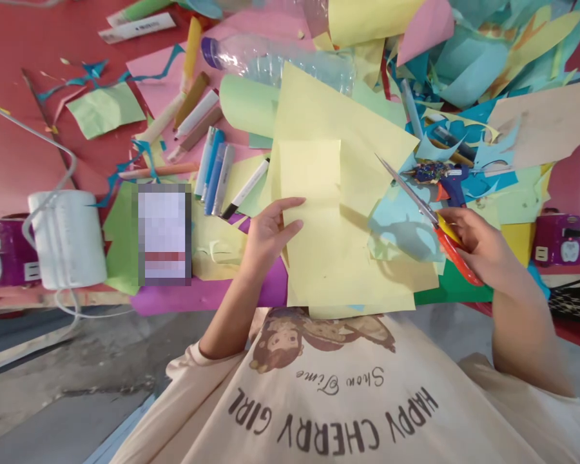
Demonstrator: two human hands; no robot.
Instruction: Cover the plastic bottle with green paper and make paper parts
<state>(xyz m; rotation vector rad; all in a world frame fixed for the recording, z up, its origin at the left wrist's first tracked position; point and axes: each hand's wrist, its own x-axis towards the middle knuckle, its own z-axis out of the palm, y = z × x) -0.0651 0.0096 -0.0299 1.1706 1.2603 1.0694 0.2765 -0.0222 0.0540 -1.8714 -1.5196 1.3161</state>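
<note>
Gripping the scissors (434,218) by their handles, your right hand (483,248) is right of the pale yellow strip (314,241), fingers curled. Your left hand (267,235) meets the strip's left edge, thumb and forefinger parted; whether they pinch it, I cannot tell. Beyond the strip lies a bottle (275,59); left of the strip, markers (214,171).

Light is bright — soft shadows cross the yellow paper (357,258).

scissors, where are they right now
In the head view, the scissors are right of centre, held in the right hand, pointing up and left toward the large pale yellow sheet, close to the blue glue gun.
</note>
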